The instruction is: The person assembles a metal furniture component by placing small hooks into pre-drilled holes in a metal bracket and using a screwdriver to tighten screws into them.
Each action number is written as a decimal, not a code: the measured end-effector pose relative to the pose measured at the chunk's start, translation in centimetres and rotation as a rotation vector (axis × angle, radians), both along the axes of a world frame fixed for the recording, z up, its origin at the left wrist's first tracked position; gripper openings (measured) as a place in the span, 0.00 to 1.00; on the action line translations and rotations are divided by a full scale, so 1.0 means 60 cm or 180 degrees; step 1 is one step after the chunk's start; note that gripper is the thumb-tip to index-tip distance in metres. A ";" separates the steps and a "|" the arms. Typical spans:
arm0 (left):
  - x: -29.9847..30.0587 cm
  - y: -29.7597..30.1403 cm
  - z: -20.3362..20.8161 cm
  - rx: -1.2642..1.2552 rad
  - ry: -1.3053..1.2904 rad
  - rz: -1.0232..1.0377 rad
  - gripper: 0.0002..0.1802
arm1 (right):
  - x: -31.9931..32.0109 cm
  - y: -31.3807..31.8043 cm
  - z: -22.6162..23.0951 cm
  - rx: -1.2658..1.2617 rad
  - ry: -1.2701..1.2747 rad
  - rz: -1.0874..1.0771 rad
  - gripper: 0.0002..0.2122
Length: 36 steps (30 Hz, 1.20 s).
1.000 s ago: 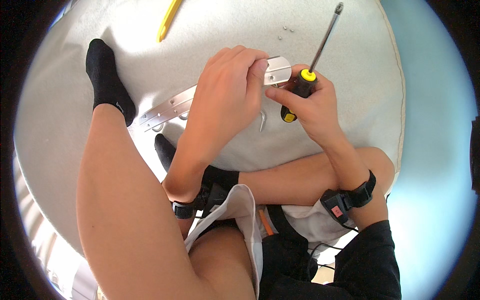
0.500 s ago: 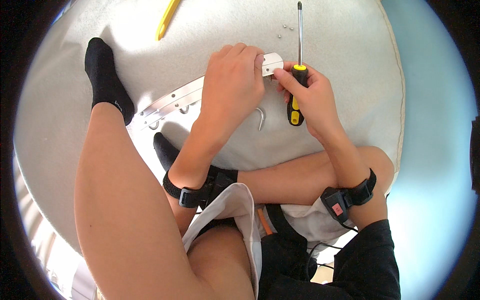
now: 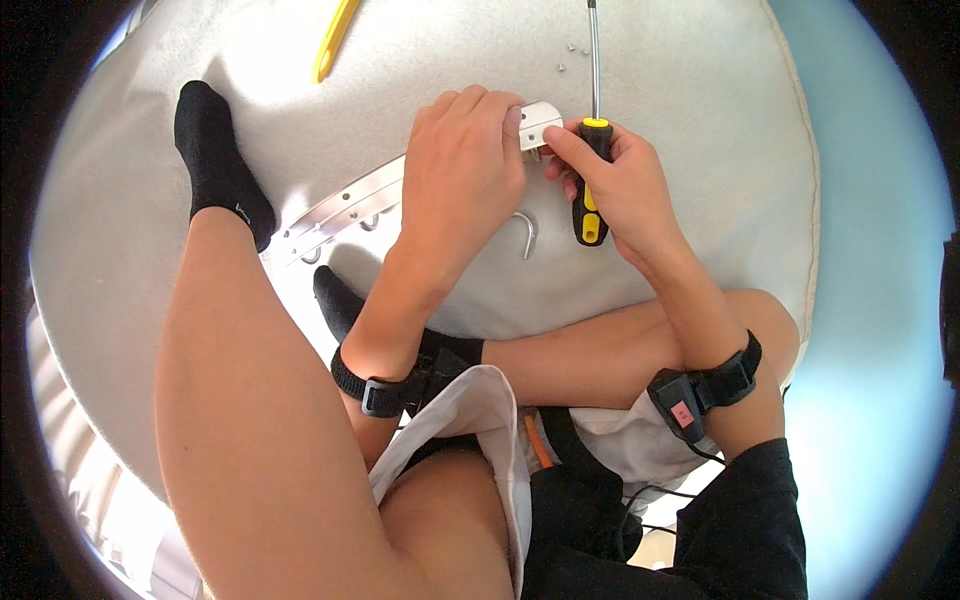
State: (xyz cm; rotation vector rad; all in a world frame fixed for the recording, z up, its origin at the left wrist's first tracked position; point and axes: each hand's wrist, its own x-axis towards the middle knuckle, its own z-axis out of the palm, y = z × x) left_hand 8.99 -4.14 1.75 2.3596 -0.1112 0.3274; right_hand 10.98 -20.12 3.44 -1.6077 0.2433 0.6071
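Observation:
My left hand (image 3: pixel 462 160) is closed around a white metal hook rail (image 3: pixel 345 205) with small holes along it, near its rounded right end. Beneath that hand a curved silver hook (image 3: pixel 527 236) hangs out from the rail. My right hand (image 3: pixel 637 185) holds a black and yellow screwdriver (image 3: pixel 592 220) by its handle, the shaft pointing away from me. The thumb of that hand rests against the rail's end, and its fingertips are partly hidden beneath the rail.
Several small screws (image 3: pixel 562 68) lie on the pale round cushioned surface (image 3: pixel 730 150) beyond my hands. A yellow tool handle (image 3: pixel 335 40) lies at the far left. My black-socked foot (image 3: pixel 220 160) stands left of the rail, and my bent leg (image 3: pixel 590 355) crosses in front.
Both hands keep their holds. The whole scene shifts slightly in view, and the screwdriver sits a little farther up and left.

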 end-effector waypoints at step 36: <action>-0.001 0.009 0.010 -0.0134 0.0220 -0.0439 0.10 | 0.011 -0.011 -0.005 0.0371 0.0205 0.0256 0.11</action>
